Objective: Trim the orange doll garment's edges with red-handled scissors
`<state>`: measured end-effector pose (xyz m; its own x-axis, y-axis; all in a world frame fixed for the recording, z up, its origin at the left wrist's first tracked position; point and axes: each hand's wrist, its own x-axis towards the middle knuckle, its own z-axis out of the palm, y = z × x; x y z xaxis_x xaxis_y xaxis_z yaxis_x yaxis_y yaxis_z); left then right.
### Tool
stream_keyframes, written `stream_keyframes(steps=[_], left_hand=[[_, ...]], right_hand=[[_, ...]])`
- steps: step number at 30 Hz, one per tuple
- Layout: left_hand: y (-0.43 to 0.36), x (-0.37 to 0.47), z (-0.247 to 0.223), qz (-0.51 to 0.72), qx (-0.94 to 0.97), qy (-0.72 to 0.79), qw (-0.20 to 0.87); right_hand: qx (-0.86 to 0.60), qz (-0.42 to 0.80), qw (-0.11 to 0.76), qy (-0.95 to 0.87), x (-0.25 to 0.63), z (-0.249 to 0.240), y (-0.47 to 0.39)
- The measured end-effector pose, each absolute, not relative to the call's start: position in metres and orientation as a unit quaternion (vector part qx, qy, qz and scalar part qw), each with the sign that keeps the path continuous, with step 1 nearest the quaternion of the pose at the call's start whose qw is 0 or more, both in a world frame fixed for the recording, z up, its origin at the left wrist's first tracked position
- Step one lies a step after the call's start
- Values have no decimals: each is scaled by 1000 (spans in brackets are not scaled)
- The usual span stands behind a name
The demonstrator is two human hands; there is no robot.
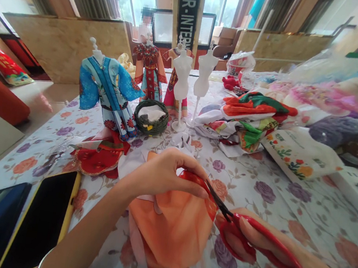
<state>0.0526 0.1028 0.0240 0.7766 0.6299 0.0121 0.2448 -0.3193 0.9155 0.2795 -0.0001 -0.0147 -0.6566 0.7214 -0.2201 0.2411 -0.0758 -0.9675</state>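
Note:
Orange fabric (174,226) with a red printed edge hangs at the front middle, over the flowered tablecloth (261,234). My left hand (173,173) pinches its upper edge between thumb and fingers. In my right hand (247,237) are red-handled scissors (270,242), their dark blades parted and pointing up-left at the fabric's red edge, close to my left fingertips. White cloth shows behind and under the orange piece. A red garment piece with a trimmed hem (98,160) lies left of it.
Two phones (42,221) lie at the front left. Small dress forms stand behind, one in a blue robe (108,82), two bare white (183,74). A dark woven basket (151,119), a fabric pile (251,117) and a tissue pack (299,153) are around. A person (145,27) is at the back.

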Motion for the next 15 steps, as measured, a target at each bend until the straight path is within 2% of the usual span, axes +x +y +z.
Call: stream_keyframes(steps=[8, 15], left_hand=[[102, 55, 24, 196, 791, 277, 510], [99, 54, 25, 188, 787, 284, 514]], right_hand=[[-384, 612, 162, -673, 280, -6, 1], [-378, 666, 181, -617, 279, -7, 1]])
